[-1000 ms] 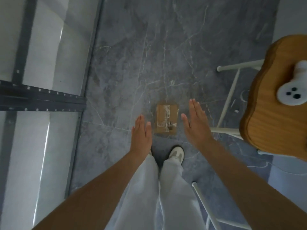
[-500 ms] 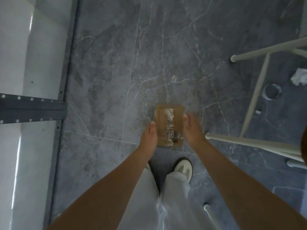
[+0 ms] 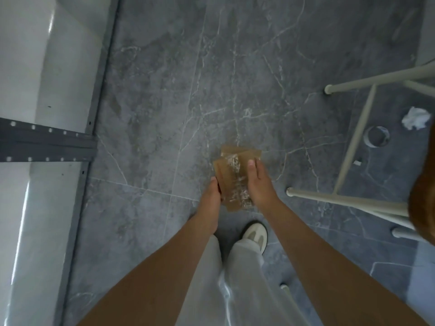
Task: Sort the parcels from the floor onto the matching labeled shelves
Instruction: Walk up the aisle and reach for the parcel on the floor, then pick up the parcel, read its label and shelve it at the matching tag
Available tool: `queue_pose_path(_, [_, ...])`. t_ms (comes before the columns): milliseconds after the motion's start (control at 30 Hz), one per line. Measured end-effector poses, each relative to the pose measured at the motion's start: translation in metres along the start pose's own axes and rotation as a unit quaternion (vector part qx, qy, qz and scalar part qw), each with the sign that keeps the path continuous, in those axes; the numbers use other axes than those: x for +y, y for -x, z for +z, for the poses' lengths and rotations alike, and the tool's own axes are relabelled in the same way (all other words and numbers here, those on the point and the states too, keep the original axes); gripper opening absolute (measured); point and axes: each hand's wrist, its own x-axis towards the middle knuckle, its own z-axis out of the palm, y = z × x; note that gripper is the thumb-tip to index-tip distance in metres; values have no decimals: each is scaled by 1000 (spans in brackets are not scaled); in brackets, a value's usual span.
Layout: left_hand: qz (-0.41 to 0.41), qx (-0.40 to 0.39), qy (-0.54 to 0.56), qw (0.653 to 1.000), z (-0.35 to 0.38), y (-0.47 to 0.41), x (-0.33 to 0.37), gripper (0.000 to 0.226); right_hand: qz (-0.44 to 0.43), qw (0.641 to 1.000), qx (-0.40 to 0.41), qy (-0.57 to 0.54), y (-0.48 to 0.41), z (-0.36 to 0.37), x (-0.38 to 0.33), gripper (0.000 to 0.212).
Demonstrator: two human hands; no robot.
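Both hands, left hand (image 3: 210, 201) and right hand (image 3: 259, 184), pinch the flat brown taped cardboard parcel (image 3: 235, 180) by its edges; it may slip.

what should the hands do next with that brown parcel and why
Probably lift the brown parcel straight up, clear of the grey floor. The left hand is on its left edge and the right hand on its right side with the thumb on top, so a two-sided grip looks set. Its label cannot be read from here, so raise it before turning to the metal shelf frame.
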Motion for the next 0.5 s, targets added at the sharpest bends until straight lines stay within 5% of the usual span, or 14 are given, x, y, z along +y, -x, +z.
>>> queue_pose_path(200, [37, 87, 16, 995, -28, 87, 52, 47, -30, 999, -43, 3, 64, -1, -90, 47])
queue_pose_path(500, [104, 112, 128, 980, -73, 260, 107, 35, -127, 983, -109, 80, 174, 2, -231, 51])
